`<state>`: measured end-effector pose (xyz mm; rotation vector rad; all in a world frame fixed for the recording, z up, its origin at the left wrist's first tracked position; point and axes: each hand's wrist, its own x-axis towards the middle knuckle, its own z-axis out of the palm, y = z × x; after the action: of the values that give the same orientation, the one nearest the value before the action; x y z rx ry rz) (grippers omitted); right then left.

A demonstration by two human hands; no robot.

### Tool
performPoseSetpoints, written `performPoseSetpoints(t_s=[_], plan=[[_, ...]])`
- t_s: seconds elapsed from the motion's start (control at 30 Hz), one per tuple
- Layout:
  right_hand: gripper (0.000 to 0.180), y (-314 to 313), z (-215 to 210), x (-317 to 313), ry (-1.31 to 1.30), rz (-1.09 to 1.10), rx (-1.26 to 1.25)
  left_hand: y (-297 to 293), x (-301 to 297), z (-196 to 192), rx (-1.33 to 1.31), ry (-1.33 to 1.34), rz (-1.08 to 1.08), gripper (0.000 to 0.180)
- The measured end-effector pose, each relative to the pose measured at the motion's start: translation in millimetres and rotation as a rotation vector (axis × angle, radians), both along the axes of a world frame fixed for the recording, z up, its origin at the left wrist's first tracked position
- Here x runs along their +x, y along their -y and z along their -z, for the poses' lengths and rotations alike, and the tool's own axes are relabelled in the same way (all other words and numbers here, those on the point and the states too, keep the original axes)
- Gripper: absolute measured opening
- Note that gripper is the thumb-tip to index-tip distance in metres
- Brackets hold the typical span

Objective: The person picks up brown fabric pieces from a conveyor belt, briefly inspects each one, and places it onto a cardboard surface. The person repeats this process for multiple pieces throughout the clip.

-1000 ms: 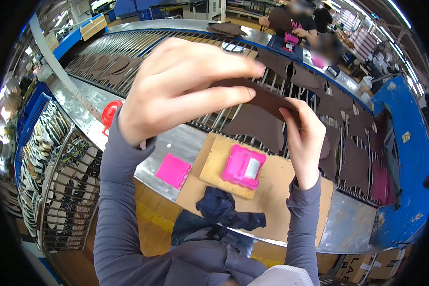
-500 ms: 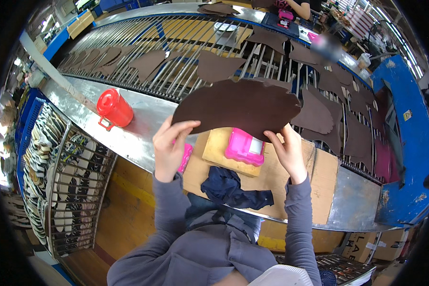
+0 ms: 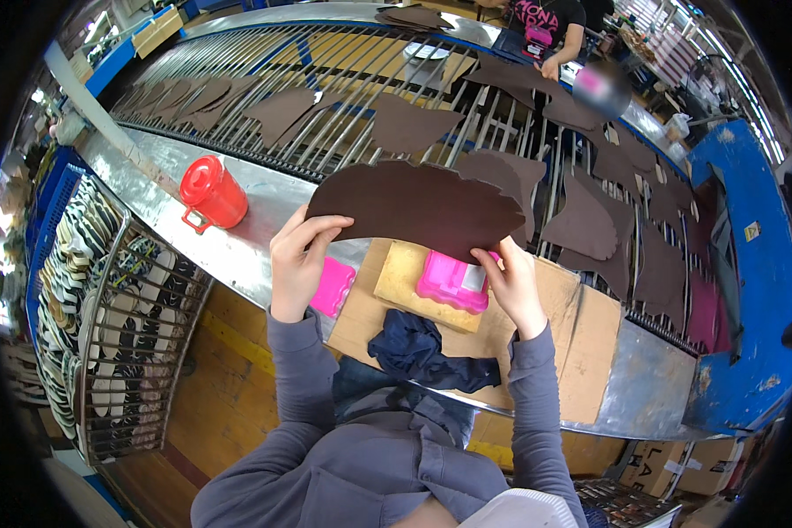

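Note:
A dark brown sheet cut with one wavy edge [image 3: 414, 207], leather-like, is held up between my hands above the bench. My left hand [image 3: 299, 260] pinches its left end, thumb hidden behind. At the lower right corner my right hand [image 3: 510, 282] grips it with the thumb on the near face. Below the sheet, a pink plastic box [image 3: 453, 280] rests on a yellow sponge-like block [image 3: 403, 286]. Beside my left hand lies a pink scalloped lid [image 3: 333, 286]. A crumpled dark blue cloth [image 3: 414, 348] lies on the cardboard [image 3: 546, 378] nearest me.
A red lidded pail [image 3: 213, 194] stands left on the metal bench. Beyond runs a bar conveyor [image 3: 264, 75] carrying several brown pieces [image 3: 581, 216]. A blue machine housing [image 3: 735, 264] borders the right. Left below stands a rack of shoe soles [image 3: 136, 352]. Another person [image 3: 550, 26] is across the conveyor.
The brown sheet and both my hands have shifted slightly left and lower, and the sheet curves more. Across the conveyor, the other person has come further into view.

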<state>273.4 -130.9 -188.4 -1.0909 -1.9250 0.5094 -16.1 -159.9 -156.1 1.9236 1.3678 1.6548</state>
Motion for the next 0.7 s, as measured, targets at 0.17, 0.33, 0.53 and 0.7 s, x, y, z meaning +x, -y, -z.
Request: performPoseSetpoints(t_s=[0.17, 0.33, 0.53, 0.7], plan=[[0.022, 7.0, 17.3, 18.0, -0.036, 0.072, 0.028, -7.6, 8.3, 0.2, 0.0, -0.04, 0.084, 0.018], [0.021, 30.9, 29.1, 48.1, 0.035, 0.196, 0.151, -27.7, 23.7, 18.2, 0.007, -0.104, 0.321, 0.019], [0.022, 57.6, 84.5, 82.5, -0.017, 0.394, 0.061, -49.8, 57.9, 24.9, -0.017, -0.301, 0.583, 0.023], [0.022, 84.4, 105.9, 98.9, -0.226, 0.514, 0.053, -61.0, 93.1, 22.4, -0.036, -0.369, 0.795, 0.024]])
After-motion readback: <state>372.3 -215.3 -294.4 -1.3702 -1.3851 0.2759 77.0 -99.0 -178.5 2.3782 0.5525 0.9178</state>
